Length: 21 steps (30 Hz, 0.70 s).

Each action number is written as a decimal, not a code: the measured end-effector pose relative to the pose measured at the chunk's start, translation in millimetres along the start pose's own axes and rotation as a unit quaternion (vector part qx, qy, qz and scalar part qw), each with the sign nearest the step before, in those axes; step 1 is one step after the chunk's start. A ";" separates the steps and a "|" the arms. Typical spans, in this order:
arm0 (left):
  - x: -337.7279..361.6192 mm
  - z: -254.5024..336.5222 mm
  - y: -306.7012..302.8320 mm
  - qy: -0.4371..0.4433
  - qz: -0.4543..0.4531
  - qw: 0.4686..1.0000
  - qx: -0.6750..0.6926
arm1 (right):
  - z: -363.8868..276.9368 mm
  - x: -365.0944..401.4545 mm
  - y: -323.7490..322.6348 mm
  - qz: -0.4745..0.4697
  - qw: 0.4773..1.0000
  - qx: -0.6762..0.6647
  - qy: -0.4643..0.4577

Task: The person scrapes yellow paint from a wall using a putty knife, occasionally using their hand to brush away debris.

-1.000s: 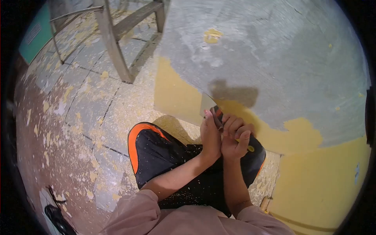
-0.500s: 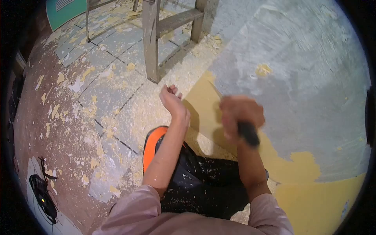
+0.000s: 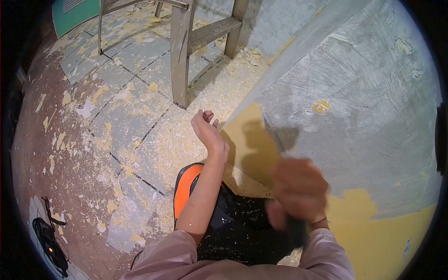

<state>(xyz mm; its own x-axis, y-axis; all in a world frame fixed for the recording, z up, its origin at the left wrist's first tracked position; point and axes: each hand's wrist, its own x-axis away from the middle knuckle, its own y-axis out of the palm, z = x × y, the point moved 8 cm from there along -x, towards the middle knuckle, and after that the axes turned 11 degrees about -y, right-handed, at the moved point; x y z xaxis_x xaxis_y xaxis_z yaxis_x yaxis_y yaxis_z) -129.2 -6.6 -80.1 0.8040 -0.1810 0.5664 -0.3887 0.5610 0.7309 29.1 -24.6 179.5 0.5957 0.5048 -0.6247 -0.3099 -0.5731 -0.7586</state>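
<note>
My right hand (image 3: pixel 301 189), smeared by motion, is wrapped round the black handle (image 3: pixel 297 233) of a scraper. Its thin grey blade (image 3: pixel 275 135) points up and away, overlapping the border between yellow paint (image 3: pixel 255 140) and bare grey wall (image 3: pixel 354 116). Near the lower left edge of the wall, my left hand (image 3: pixel 207 130) hangs loosely curled, with nothing visible in its fingers. It casts a shadow on the yellow paint beside it.
A worn wooden stand (image 3: pixel 181 60) rises ahead. Flaked paint and dust cover the tiled floor (image 3: pixel 135 121). A black cord and device (image 3: pixel 49 242) lie at lower left. An orange-and-black shoe (image 3: pixel 185 186) is below my left forearm. A green panel (image 3: pixel 77 16) stands far left.
My right hand has pulled back toward my body and slightly right with the scraper, and more of the blade shows. My left hand is nearly unchanged, while the view has shifted slightly.
</note>
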 end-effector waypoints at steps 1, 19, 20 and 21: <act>-1.3 -0.6 0.7 -0.005 0.002 1.000 -0.002 | 6.7 -2.9 1.0 -0.003 1.000 0.001 -0.001; 0.0 -0.7 2.0 -0.001 -0.008 1.000 -0.025 | 10.8 6.5 4.9 0.033 0.998 -0.044 -0.034; 0.0 -1.0 1.4 0.000 -0.009 1.000 -0.027 | 4.7 7.7 -0.5 0.044 0.995 -0.085 -0.007; -0.7 -1.1 0.8 0.000 -0.007 1.000 -0.029 | 5.3 6.9 2.3 0.035 0.999 -0.014 0.023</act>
<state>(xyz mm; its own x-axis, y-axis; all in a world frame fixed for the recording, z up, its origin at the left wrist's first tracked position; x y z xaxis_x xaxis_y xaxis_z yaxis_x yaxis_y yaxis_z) -129.6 -5.2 -80.3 0.8089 -0.1900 0.5564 -0.3506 0.6037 0.7159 28.7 -19.0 172.4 0.6061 0.4334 -0.6670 -0.3318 -0.6244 -0.7072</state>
